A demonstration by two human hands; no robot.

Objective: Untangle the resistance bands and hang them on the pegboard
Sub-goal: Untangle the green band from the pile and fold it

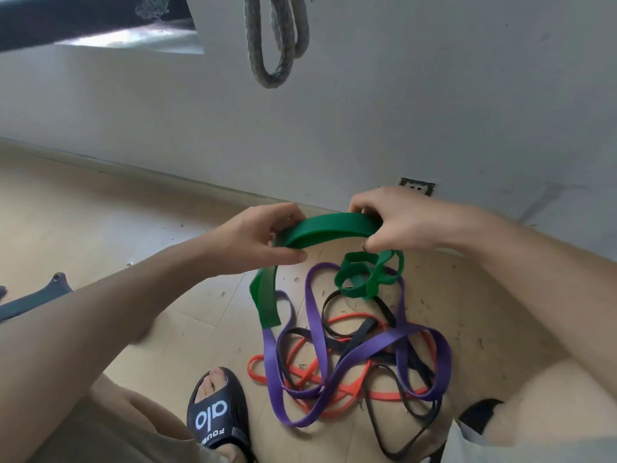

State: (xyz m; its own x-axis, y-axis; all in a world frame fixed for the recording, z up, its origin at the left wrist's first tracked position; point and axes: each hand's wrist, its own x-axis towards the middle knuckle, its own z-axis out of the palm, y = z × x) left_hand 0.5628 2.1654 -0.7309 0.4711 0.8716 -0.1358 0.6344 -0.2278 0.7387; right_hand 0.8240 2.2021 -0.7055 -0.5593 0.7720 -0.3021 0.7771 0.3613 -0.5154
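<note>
Resistance bands lie tangled on the tan floor (100, 228) at about five o'clock: a purple band (367, 349) looping widest, a black band (384, 426) and an orange band (334, 389) beneath it. The green band (329, 228) is lifted above the heap, stretched between both hands. The left hand (263, 238) pinches it at nine o'clock, fingers curled round it; the right hand (397, 218) grips it at three o'clock. A grey rope loop (267, 61) hangs on the white wall (434, 111) at twelve o'clock. A black sandal (217, 416) sits at six.

Both forearms are bare, no sleeves showing. One foot wears a black open-toe slide (218, 417) printed with white "alo" lettering. Light beige shorts (133, 426) cover the legs.
</note>
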